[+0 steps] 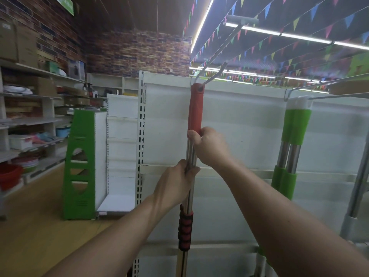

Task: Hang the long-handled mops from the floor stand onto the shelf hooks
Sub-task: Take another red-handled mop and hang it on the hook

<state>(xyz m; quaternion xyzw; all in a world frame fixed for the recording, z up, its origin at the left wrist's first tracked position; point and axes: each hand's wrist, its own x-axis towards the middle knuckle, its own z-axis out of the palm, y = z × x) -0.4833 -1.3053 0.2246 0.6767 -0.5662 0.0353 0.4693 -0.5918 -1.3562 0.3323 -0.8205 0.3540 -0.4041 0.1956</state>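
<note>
A long mop with a steel pole and a red top grip (195, 108) stands upright in front of the white shelf panel (239, 126). The eye at the grip's top sits on the tip of a metal shelf hook (214, 75). My right hand (209, 146) clasps the pole at the lower end of the red grip. My left hand (177, 180) holds the bare steel pole just below, above a ribbed red and black sleeve (185, 228). Two green-gripped mops (295, 126) hang from another hook (319, 84) to the right.
A green and white shelf end unit (81, 164) stands on the wooden floor at left. Stocked wall shelves (30, 120) with boxes and basins run along the far left. A grey pole (357, 186) rises at the right edge. Bunting and strip lights hang overhead.
</note>
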